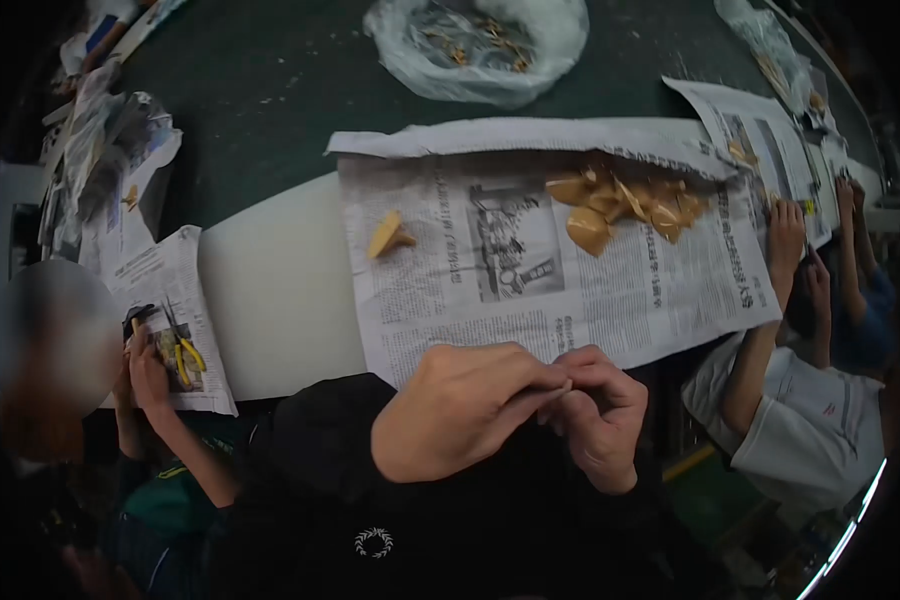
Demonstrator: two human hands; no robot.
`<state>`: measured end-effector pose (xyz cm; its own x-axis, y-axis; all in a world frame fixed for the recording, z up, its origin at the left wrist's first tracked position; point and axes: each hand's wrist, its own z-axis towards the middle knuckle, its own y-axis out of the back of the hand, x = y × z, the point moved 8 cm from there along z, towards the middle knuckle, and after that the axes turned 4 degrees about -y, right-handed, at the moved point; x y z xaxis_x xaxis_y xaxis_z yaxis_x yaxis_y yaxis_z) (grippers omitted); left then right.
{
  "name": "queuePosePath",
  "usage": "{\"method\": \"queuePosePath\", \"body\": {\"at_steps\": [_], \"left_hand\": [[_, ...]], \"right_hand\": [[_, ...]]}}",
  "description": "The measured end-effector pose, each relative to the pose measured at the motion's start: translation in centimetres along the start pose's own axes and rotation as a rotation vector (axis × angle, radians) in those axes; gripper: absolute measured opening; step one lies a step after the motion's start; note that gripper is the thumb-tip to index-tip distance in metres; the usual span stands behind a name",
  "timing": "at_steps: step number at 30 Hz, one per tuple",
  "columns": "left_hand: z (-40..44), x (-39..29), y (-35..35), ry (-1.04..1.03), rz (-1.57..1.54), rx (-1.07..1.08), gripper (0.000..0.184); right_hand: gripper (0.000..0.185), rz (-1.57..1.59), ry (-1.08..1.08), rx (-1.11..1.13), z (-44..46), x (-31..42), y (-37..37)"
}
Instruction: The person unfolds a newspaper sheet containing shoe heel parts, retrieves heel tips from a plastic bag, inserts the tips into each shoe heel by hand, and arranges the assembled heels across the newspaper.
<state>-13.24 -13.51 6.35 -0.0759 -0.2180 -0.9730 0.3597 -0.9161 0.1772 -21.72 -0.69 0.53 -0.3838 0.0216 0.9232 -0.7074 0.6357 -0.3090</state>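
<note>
My left hand and my right hand meet in front of my chest, fingertips pinched together. Whatever lies between the fingers is too small or hidden to make out. Just beyond them, a newspaper sheet is spread on the work surface, its far edge folded up. A pile of glossy tan pieces rests on its right half. One separate tan piece lies toward the left of the sheet.
A clear plastic bag of small tan pieces stands at the far side of the green table. At left, a co-worker's hand is beside yellow-handled pliers on newspaper. Other people work at right, one hand near my sheet.
</note>
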Motion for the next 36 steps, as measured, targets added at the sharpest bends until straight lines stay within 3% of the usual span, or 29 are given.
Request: {"method": "queuePosePath", "body": {"at_steps": [3, 9, 11, 13, 17, 19, 20, 22, 23, 24, 26, 27, 29, 34, 36], "left_hand": [[-2.2, 1.7, -0.9, -0.024, 0.132, -0.042, 0.024], [-2.2, 1.9, -0.7, -0.119, 0.259, 0.078, 0.028], [-0.5, 1.4, 3.8, -0.124, 0.455, -0.042, 0.032], [0.7, 2.2, 8.4, -0.036, 0.865, -0.228, 0.032], [0.3, 8.3, 11.9, 0.154, 0.812, -0.218, 0.027], [-0.2, 9.5, 12.1, 0.308, 0.419, -0.294, 0.023], [0.3, 9.3, 11.2, 0.32, 0.399, -0.275, 0.023], [1.5, 10.6, 6.8, 0.459, -0.022, -0.023, 0.022], [1.9, 11.4, 5.5, 0.459, 0.088, 0.119, 0.025], [2.0, 11.9, 5.0, 0.462, 0.074, 0.124, 0.025], [3.1, 10.7, 4.5, 0.209, 0.319, 0.144, 0.026], [3.0, 10.6, 4.4, 0.209, 0.311, 0.15, 0.026], [2.7, 7.9, 5.6, 0.004, 0.604, -0.008, 0.025], [1.1, 9.7, 3.1, 0.117, 0.421, -0.06, 0.028], [1.0, 10.7, 2.6, 0.104, 0.357, -0.024, 0.03]], "right_hand": [[0.015, 0.226, -0.176, 0.114, -1.4, -3.4, -0.1], [0.011, 0.129, -0.22, 0.125, -0.9, -3.8, 0.2], [0.011, 0.117, -0.186, 0.092, -0.3, -3.0, 0.5], [0.01, 0.104, -0.149, 0.051, 0.2, -2.3, 0.9], [0.01, 0.087, -0.108, 0.028, 1.0, -1.6, 1.1], [0.01, 0.07, -0.095, -0.023, 1.1, -1.6, 1.4], [0.01, 0.056, -0.08, -0.025, 1.2, -1.4, 1.5], [0.01, 0.023, -0.08, -0.033, 1.6, -1.4, 1.7], [0.01, -0.028, -0.065, -0.042, 1.8, -1.5, 1.7], [0.011, -0.077, -0.044, -0.049, 2.0, -1.4, 1.7], [0.012, -0.088, -0.048, -0.074, 2.2, -1.8, 1.9], [0.012, -0.091, -0.043, -0.088, 2.3, -1.9, 2.0], [0.013, -0.089, -0.057, -0.104, 2.5, -2.1, 1.9], [0.018, -0.322, 0.045, -0.107, 3.4, -2.2, 0.6], [0.021, -0.61, 0.31, -0.085, 3.3, -0.6, -0.7]]}}
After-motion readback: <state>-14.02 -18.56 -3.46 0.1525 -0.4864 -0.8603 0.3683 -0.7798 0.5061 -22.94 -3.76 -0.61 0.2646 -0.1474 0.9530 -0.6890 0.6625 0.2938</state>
